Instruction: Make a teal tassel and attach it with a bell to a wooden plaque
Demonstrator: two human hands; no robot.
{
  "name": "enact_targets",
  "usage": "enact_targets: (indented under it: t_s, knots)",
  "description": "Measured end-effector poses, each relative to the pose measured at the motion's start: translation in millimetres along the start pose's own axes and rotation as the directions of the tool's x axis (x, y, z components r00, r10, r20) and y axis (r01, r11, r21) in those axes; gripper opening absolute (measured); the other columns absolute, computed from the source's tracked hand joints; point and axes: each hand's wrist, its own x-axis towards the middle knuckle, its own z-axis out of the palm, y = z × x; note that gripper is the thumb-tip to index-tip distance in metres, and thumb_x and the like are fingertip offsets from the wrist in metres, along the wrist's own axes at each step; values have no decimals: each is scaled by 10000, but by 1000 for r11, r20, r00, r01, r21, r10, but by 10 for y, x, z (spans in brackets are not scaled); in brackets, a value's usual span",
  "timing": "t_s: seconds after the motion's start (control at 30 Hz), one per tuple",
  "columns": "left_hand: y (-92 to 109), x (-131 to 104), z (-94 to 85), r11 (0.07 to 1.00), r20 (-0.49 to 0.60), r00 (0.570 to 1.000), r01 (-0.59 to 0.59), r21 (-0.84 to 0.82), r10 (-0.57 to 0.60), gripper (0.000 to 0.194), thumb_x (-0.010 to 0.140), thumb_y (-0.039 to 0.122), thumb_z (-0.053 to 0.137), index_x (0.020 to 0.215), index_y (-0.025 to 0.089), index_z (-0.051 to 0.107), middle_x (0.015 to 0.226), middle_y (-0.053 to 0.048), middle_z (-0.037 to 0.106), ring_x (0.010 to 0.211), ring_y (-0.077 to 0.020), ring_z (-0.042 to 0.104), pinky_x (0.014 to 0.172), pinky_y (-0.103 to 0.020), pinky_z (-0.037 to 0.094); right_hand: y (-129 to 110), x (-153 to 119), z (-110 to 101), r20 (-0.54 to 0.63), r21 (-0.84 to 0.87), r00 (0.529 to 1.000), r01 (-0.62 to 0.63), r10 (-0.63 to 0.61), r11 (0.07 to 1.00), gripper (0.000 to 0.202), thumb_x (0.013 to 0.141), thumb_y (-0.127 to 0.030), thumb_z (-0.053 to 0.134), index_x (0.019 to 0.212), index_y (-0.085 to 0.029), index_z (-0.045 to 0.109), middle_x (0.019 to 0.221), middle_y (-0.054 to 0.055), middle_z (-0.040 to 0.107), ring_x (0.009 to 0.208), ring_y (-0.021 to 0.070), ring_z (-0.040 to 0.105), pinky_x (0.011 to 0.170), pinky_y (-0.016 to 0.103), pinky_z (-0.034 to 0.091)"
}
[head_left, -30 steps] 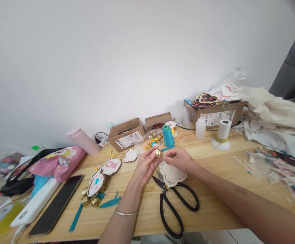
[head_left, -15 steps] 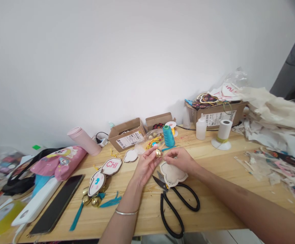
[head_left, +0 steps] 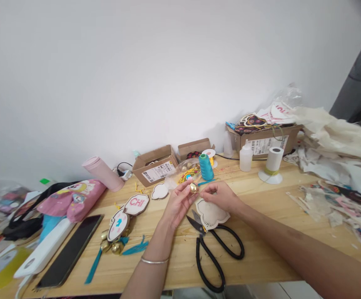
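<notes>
My left hand [head_left: 178, 203] pinches a round gold bell [head_left: 194, 188] between thumb and fingers. Close on its right, my right hand [head_left: 219, 194] has its fingertips pressed together near the bell; whatever they pinch is too small to make out. Below the hands a cream cloud-shaped fabric piece [head_left: 213, 214] lies partly over the blades of black-handled scissors [head_left: 210, 245]. Left of my left wrist lie finished-looking fabric charms, one lettered CHI [head_left: 137, 203] and one with a blue flower [head_left: 118, 226], beside more gold bells [head_left: 117, 248] and teal tassels [head_left: 136, 247].
Behind the hands stand a teal thread cone [head_left: 206, 167], a plastic bag of cords [head_left: 185, 174] and a cardboard box [head_left: 155, 166]. A white bottle [head_left: 246, 157] and a white spool [head_left: 274, 165] are to the right, near fabric scraps [head_left: 342, 211]. A phone [head_left: 70, 253] lies left.
Almost nothing differs. Both hands stay around the bell, with only a very slight shift of the right fingers.
</notes>
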Motion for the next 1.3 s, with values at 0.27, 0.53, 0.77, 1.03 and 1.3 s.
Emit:
enact_targets:
  t_s: [0.27, 0.53, 0.77, 1.03, 1.3]
  knots:
    - [-14, -21, 14, 997, 39, 999, -1, 73, -2, 244, 703, 158, 615, 945, 126, 596, 910, -66, 645, 810, -131, 602, 806, -294, 455, 26, 8, 5, -2, 22, 1000, 19, -19, 1000, 166, 665, -212, 509, 550, -130, 597, 529, -12, 561, 514, 80, 459, 492, 193, 360]
    - [-16, -2, -4, 969, 24, 995, -95, 229, 92, 247, 646, 160, 665, 873, 134, 572, 925, -66, 649, 803, -119, 602, 793, -267, 444, 58, 21, -5, 25, 280, 997, -82, 78, 957, 170, 613, -268, 618, 713, -136, 653, 566, -15, 604, 534, 87, 518, 544, 213, 425]
    - [-22, -16, 3, 926, 36, 991, -132, 355, 128, 268, 625, 186, 682, 858, 151, 554, 898, -46, 651, 785, -116, 600, 775, -262, 444, 96, 39, -29, 31, 289, 999, -45, 38, 956, 421, 598, -277, 660, 1004, -174, 618, 582, -22, 635, 544, 98, 562, 560, 218, 448]
    - [6, -55, 113, 867, 106, 970, -244, 435, 220, 304, 576, 143, 704, 853, 166, 581, 907, -33, 641, 802, -141, 609, 707, -252, 478, 121, 46, -98, 26, -110, 961, 276, -275, 955, 413, 682, -198, 614, 1093, -217, 576, 691, -10, 655, 660, 120, 582, 647, 223, 453]
    - [81, -115, 153, 822, 140, 943, -332, 462, 302, 263, 638, 203, 658, 892, 164, 603, 929, -55, 637, 871, -162, 587, 792, -278, 447, 171, 47, -142, 25, -277, 832, 538, -554, 796, 323, 743, -247, 579, 1066, -243, 583, 792, 8, 658, 681, 121, 567, 651, 227, 451]
